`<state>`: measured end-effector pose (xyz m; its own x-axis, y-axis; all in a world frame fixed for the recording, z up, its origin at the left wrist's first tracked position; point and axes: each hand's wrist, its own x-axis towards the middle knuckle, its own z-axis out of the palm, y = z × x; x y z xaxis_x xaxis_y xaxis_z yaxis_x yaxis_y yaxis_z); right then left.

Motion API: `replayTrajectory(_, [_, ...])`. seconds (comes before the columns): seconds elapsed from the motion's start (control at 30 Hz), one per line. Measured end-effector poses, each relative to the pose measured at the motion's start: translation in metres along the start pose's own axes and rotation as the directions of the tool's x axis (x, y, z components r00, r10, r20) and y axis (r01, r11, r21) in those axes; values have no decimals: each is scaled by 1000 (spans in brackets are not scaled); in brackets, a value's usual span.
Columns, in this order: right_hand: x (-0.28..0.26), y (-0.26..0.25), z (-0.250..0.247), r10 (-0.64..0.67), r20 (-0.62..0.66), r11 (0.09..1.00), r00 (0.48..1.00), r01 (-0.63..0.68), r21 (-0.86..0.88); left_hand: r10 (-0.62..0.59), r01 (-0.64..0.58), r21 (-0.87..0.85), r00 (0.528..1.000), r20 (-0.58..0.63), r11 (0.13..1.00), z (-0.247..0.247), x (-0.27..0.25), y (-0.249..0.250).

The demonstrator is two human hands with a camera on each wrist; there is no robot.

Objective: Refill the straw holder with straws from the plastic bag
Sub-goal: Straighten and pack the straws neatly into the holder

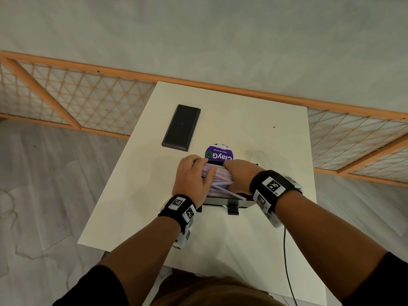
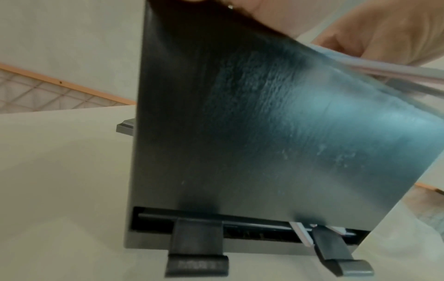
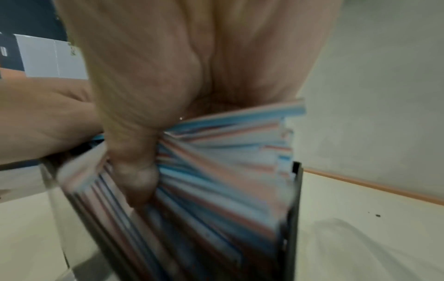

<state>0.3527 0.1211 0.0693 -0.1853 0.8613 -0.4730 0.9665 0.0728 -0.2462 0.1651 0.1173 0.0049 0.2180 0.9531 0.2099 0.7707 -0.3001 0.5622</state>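
Note:
A thick bundle of paper-wrapped straws [image 1: 218,181] with pink and blue stripes sits in the open top of the black straw holder [image 1: 220,203] on the white table [image 1: 254,239]. My left hand [image 1: 194,173] curls over the bundle's left end. At the right end my right hand [image 1: 237,171] grips it, thumb dug into the straws [image 3: 228,171]. In the left wrist view the holder's front wall [image 2: 264,133] fills the frame, and one straw [image 2: 302,232] lies in the slot at its base. The clear plastic bag [image 3: 348,237] lies flat to the holder's right.
The holder's black lid [image 1: 181,128] lies on the table to the far left. A round purple sticker [image 1: 219,153] sits just behind the holder. A wooden lattice screen [image 1: 77,102] runs behind the table. A cable [image 1: 287,261] hangs from my right wrist.

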Motion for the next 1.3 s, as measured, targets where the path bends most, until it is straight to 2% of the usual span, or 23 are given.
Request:
replayTrajectory(0.13, [-8, 1, -11, -21, -52, 995, 998, 26, 91, -51, 51, -34, 999, 2, 998, 1, 2, -1])
replayTrajectory(0.27, [-24, 11, -22, -15, -92, 993, 996, 26, 117, -60, 55, -152, 998, -31, 987, -6, 3, 0])
replayTrajectory(0.33, [-35, 19, -23, -5, -151, 989, 989, 27, 144, 28, -29, -138, 1000, -5, 990, -11, 4, -2])
replayTrajectory(0.37, [-40, 22, -21, -5, -170, 989, 985, 30, 148, 98, -93, -98, 994, 45, 991, -13, 5, -4])
replayTrajectory(0.47, [-54, 27, -6, -22, -138, 994, 990, 36, 99, 245, -286, 109, 926, 287, 952, -19, 7, -9])
replayTrajectory(0.53, [-57, 27, 6, -28, -104, 997, 994, 36, 71, 263, -358, 201, 885, 385, 912, -22, 10, -11])
replayTrajectory(0.73, [-37, 20, 24, 34, -70, 999, 997, -34, 0, 300, -451, 264, 836, 459, 853, -26, 17, -12])
replayTrajectory(0.87, [-16, 15, 26, 52, -12, 998, 999, -52, -25, 250, -450, 262, 796, 551, 854, -25, 20, -7])
replayTrajectory(1.0, [1, 11, 27, 80, 60, 994, 995, -75, -81, 119, -415, 328, 754, 646, 849, -20, 33, -1])
replayTrajectory(1.13, [14, 6, 25, 118, 103, 979, 988, -99, -175, -38, -347, 413, 726, 687, 842, -11, 40, 8])
replayTrajectory(1.3, [24, 4, 34, 156, 131, 965, 979, -123, -231, -59, -360, 435, 711, 700, 825, -10, 39, 12])
